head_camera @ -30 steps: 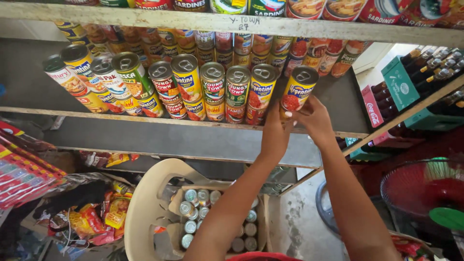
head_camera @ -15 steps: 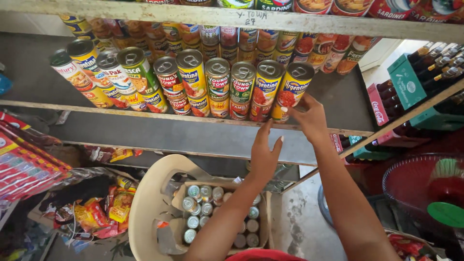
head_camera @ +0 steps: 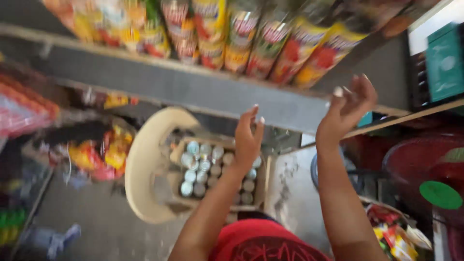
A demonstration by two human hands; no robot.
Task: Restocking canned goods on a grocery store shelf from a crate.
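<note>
The picture is blurred by motion. My left hand (head_camera: 249, 135) is raised with fingers together and holds nothing, just below the grey shelf edge (head_camera: 183, 84). Off to the right, my right hand (head_camera: 349, 107) is open with fingers spread, also empty, under the row of tall cans (head_camera: 261, 41) with yellow and red labels that lie stacked on the shelf. Neither hand touches a can. Below my left arm a cardboard box of cans (head_camera: 212, 169) with silver tops rests on a cream plastic chair (head_camera: 142, 164).
Bags of colourful snack packets (head_camera: 99, 152) lie at the left on the floor. A red basin (head_camera: 425, 164) with a green lid (head_camera: 441, 194) is at the right. A green crate (head_camera: 444, 63) stands at the upper right.
Both hands have come off the rightmost can and dropped below the shelf edge. The camera has tilted down, so the cans now fill the top of the view.
</note>
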